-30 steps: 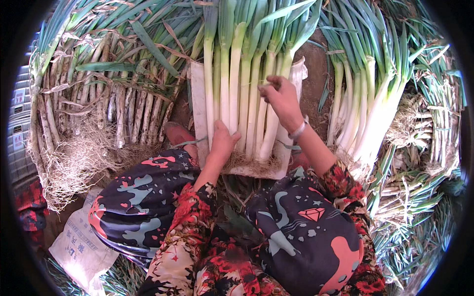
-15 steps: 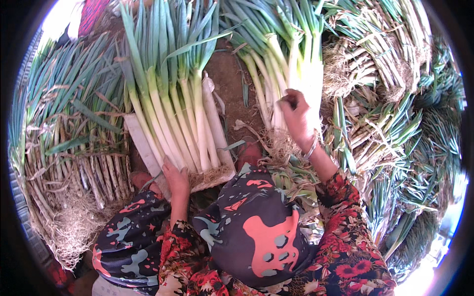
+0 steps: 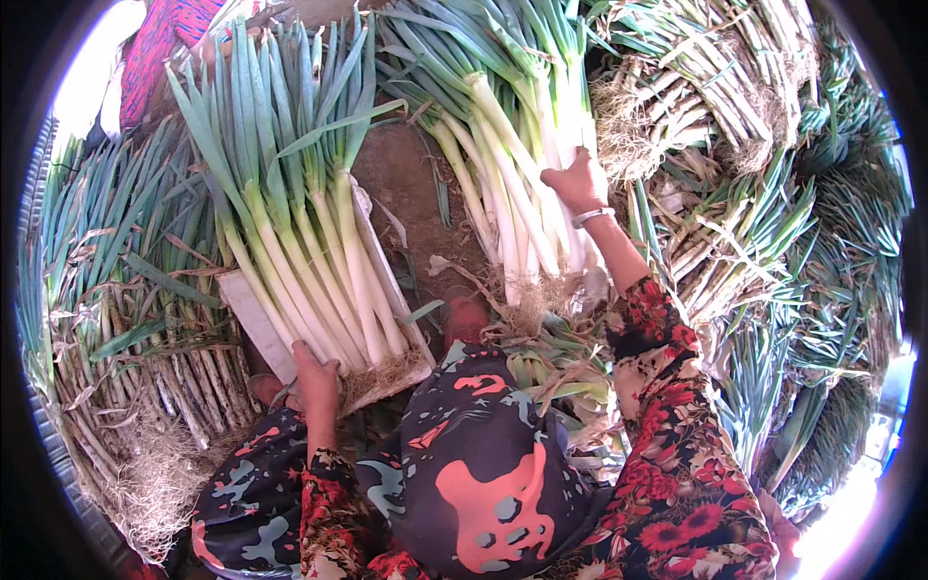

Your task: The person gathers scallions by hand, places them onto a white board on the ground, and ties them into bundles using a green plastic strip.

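A row of peeled green onions (image 3: 300,261), white below and green above, lies side by side on a white tray (image 3: 253,307) with its root ends toward me. My left hand (image 3: 316,382) rests at the left of their root ends, thumb and forefinger apart; its other fingers are partly hidden. To the right, a second pile of green onions (image 3: 512,193) lies slanted with its roots (image 3: 534,298) nearest me. At the right side of that pile, my right hand (image 3: 582,186) is closed around white stalks, thumb toward the left. Glare washes out the stalks beside it.
Unpeeled green onions (image 3: 145,329) with dry leaves and tangled roots fill the left side. More bundles (image 3: 735,222) are heaped at the right. Brown ground (image 3: 401,179) shows between the two piles. Stripped leaves (image 3: 570,372) lie by my knee, and a shoe (image 3: 466,317) is near the tray.
My right hand was raised over the right pile with its fingers curled; now it is down on the stalks. The whole view has shifted, and my left hand stays by the tray's root ends.
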`<state>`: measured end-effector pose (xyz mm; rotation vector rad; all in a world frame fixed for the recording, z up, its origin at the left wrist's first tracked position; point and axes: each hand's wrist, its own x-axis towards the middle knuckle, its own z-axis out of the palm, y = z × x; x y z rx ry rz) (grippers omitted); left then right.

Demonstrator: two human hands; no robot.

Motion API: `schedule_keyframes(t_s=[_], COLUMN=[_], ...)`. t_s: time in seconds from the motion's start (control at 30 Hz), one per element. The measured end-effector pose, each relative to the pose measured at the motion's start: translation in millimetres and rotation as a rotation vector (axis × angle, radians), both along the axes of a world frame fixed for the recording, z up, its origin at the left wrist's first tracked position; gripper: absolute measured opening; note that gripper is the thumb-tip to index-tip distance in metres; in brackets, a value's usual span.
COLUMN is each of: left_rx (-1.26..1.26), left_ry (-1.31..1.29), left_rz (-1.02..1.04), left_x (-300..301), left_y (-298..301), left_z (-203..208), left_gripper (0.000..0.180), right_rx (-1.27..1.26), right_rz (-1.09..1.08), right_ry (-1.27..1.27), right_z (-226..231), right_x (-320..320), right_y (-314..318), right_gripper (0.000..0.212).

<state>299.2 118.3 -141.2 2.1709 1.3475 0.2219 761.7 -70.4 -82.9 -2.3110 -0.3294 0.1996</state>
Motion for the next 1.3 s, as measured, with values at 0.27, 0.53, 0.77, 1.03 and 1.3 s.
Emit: schedule_keyframes(t_s=[0.27,0.53,0.77,1.03,1.3], left_rx=[-0.086,-0.377,-0.969,-1.129,-1.099], left_ry=[0.123,-0.263,-0.397,-0.269,-0.397], left_rz=[-0.007,0.029,-0.398,-0.408,-0.238], left_x=[14,101,211,132,111], left_y=[1,-16,-60,-60,-73], left_z=[-1,89,126,120,148], left_gripper=[0.058,0.057,0.066,0.063,0.063], right_rx=[-0.218,0.617,0.78,1.253,1.195], right_rz=[-0.14,0.122,-0.088,0.052,0.456], right_ry=[0.072,0.835,0.942,1.257,0.885], right_z=[-64,76,54,7,89], right_x=[46,18,-126,-106,-119], right_y=[-42,-23,59,52,95], right_gripper=[0.084,0.015,0.021,0.047,0.055])
